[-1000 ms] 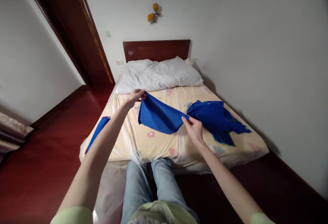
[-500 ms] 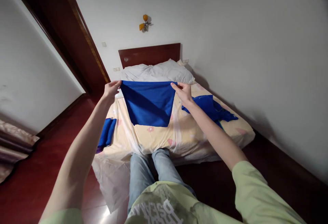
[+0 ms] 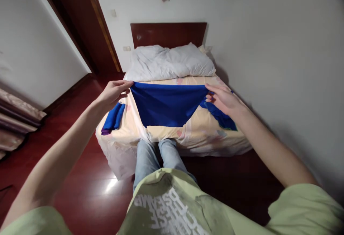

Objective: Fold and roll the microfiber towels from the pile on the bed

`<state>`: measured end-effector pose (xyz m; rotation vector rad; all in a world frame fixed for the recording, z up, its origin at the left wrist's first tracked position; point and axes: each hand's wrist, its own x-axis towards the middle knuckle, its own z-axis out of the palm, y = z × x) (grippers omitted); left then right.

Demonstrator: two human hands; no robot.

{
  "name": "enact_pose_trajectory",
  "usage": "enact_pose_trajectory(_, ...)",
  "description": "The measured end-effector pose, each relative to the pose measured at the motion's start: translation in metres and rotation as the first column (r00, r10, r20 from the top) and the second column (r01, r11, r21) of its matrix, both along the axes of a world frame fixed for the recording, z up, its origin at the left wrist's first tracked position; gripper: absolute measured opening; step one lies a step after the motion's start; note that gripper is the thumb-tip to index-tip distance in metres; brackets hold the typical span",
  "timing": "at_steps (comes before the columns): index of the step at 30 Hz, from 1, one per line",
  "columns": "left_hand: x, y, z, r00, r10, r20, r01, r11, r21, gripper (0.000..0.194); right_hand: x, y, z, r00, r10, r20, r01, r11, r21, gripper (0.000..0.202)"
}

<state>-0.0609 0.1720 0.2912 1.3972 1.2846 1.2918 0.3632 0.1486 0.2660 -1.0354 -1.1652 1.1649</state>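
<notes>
A blue cloth (image 3: pixel 168 104) hangs stretched between my two hands above the bed, its top edge pulled nearly straight. My left hand (image 3: pixel 116 91) pinches its upper left corner between thumb and fingers. At the upper right corner, my right hand (image 3: pixel 221 97) grips the fabric the same way. Folded blue cloths (image 3: pixel 114 116), with a purple one (image 3: pixel 106 132) under them, lie on the bed's left side below my left hand. Behind my right hand and forearm, a loose heap of blue cloth (image 3: pixel 221 116) is partly hidden.
The bed (image 3: pixel 204 134) has a pale flowered sheet and stands against a dark wooden headboard (image 3: pixel 169 33). White pillows (image 3: pixel 172 63) lie at its far end. A striped curtain (image 3: pixel 18 120) hangs at the left, near a brown door (image 3: pixel 72 16). Walls flank both sides.
My hands have moved farther apart, drawing the blue cloth wider and its top edge tighter. The view has shifted, so the bed and wall lamp appear higher.
</notes>
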Motion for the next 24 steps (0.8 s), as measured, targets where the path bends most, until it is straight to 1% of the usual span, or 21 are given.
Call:
enact_pose_trajectory(4, -0.001, -0.024, -0.032, 1.000, -0.018, 0.013, 0.019, 0.996, -0.092, 0.025, 0.012, -0.021, -0.016, 0.997, 0.045, 0.070, -0.038, 0.993, -0.109, 0.037)
enact_pose_trajectory(6, 0.002, -0.031, -0.047, 0.999, -0.037, 0.012, 0.038, 0.988, -0.151, 0.028, 0.013, -0.027, -0.024, 0.994, 0.066, 0.086, -0.052, 0.986, -0.159, 0.037)
enact_pose_trajectory(8, 0.005, -0.034, -0.060, 0.999, -0.051, 0.018, 0.054, 0.972, -0.228, 0.029, 0.012, -0.027, -0.034, 0.994, 0.074, 0.081, -0.057, 0.977, -0.203, 0.038)
enact_pose_trajectory(10, 0.008, -0.032, -0.073, 0.997, -0.066, 0.029, 0.072, 0.951, -0.301, 0.028, 0.009, -0.020, -0.045, 0.995, 0.078, 0.069, -0.058, 0.967, -0.247, 0.038)
enact_pose_trajectory(12, 0.010, -0.025, -0.087, 0.997, -0.071, 0.034, 0.079, 0.934, -0.348, 0.026, 0.005, -0.007, -0.057, 0.995, 0.085, 0.060, -0.064, 0.955, -0.289, 0.038)
enact_pose_trajectory(14, 0.013, -0.013, -0.099, 0.998, -0.058, 0.031, 0.066, 0.926, -0.371, 0.023, -0.001, 0.012, -0.071, 0.996, 0.075, 0.056, -0.054, 0.945, -0.324, 0.038)
enact_pose_trajectory(16, 0.017, 0.005, -0.108, 0.999, -0.027, 0.023, 0.034, 0.923, -0.384, 0.023, -0.008, 0.036, -0.083, 0.998, 0.041, 0.050, -0.021, 0.938, -0.345, 0.039)
enact_pose_trajectory(18, 0.022, 0.029, -0.109, 1.000, 0.022, 0.011, -0.016, 0.922, -0.386, 0.023, -0.017, 0.065, -0.090, 0.998, -0.016, 0.054, 0.034, 0.936, -0.351, 0.038)
enact_pose_trajectory(20, 0.026, 0.058, -0.100, 0.998, 0.066, -0.012, -0.067, 0.937, -0.343, 0.024, -0.027, 0.096, -0.087, 0.994, -0.077, 0.073, 0.096, 0.945, -0.313, 0.037)
enact_pose_trajectory(22, 0.027, 0.089, -0.080, 0.996, 0.087, -0.026, -0.090, 0.972, -0.216, 0.025, -0.034, 0.125, -0.075, 0.989, -0.117, 0.088, 0.133, 0.971, -0.198, 0.037)
enact_pose_trajectory(24, 0.025, 0.116, -0.056, 0.996, 0.089, -0.013, -0.090, 0.995, -0.038, 0.028, -0.036, 0.148, -0.056, 0.988, -0.132, 0.084, 0.134, 0.991, -0.011, 0.038)
